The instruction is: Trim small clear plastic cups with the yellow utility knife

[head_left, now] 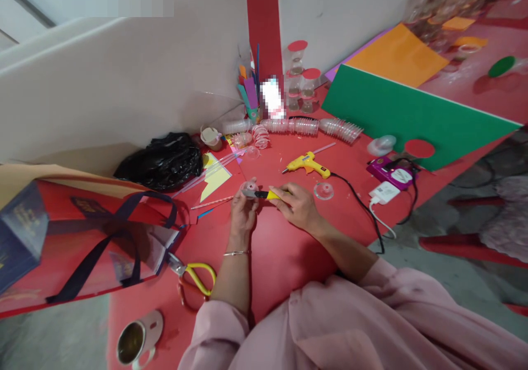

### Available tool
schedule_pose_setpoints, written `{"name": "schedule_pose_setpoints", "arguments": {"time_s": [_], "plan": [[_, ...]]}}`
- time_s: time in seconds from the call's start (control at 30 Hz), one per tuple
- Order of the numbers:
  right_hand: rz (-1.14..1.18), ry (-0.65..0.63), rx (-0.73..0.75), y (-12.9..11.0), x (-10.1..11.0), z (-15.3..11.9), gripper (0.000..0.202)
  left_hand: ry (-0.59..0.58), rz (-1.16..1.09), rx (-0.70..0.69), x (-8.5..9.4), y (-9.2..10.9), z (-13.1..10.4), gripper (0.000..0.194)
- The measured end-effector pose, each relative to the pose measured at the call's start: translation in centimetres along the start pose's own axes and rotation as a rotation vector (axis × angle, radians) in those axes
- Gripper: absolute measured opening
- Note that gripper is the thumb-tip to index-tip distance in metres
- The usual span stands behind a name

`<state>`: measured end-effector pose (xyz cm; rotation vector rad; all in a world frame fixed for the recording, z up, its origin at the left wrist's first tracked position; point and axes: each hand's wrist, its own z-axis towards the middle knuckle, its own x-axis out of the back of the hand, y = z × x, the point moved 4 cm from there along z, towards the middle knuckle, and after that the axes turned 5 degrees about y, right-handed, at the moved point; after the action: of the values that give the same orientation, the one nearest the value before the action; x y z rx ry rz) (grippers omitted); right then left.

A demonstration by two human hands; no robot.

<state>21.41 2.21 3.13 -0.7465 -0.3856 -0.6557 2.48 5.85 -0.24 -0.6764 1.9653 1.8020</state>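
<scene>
Near the middle of the red table (pixel 284 249), my left hand (pixel 243 213) holds a small clear plastic piece (pixel 249 185) between its fingers. My right hand (pixel 295 202) is closed on the yellow handle of a cutter knife (pixel 272 195), whose blade points left and lies against the plastic piece. Just beyond my right hand lies a yellow glue gun (pixel 307 165), its black cable running to the right. A clear round plastic lid (pixel 323 191) sits to the right of my right hand.
A red bag (pixel 82 238), yellow-handled scissors (pixel 200 279) and a mug (pixel 140 340) stand at the left. Behind are a black plastic bag (pixel 160 161) and stacked clear cups (pixel 291 126). A purple power socket (pixel 391 173) and green board (pixel 404 117) are at the right.
</scene>
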Motion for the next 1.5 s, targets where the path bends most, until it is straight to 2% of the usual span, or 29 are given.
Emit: {"name": "schedule_pose_setpoints", "arguments": {"time_s": [0.3, 0.5, 0.87, 1.27, 1.33, 1.4, 1.5], "plan": [[0.008, 0.002, -0.022, 0.1, 0.4, 0.2, 0.034, -0.019, 0.066, 0.011, -0.2, 0.2, -0.1, 0.037], [0.009, -0.021, -0.068, 0.4, 0.2, 0.0, 0.036, -0.055, 0.001, 0.017, -1.0, 0.5, -0.5, 0.038], [0.021, -0.031, -0.059, 0.2, 0.2, 0.1, 0.035, -0.061, -0.029, 0.063, -1.4, 0.4, -0.5, 0.042], [0.006, -0.066, -0.083, -0.2, -0.6, -0.3, 0.036, -0.017, -0.057, 0.124, -1.3, 0.3, -0.5, 0.038], [0.009, -0.071, -0.078, -0.3, -0.6, -0.3, 0.036, -0.035, -0.070, 0.150, -1.3, 0.4, -0.5, 0.042], [0.015, -0.073, -0.082, -0.5, -0.6, -0.3, 0.035, -0.073, -0.090, 0.171, -1.5, 0.5, -0.7, 0.055], [0.026, -0.083, -0.091, -0.6, -0.7, -0.4, 0.036, -0.114, -0.097, 0.133, -1.5, 0.6, -0.8, 0.064]]}}
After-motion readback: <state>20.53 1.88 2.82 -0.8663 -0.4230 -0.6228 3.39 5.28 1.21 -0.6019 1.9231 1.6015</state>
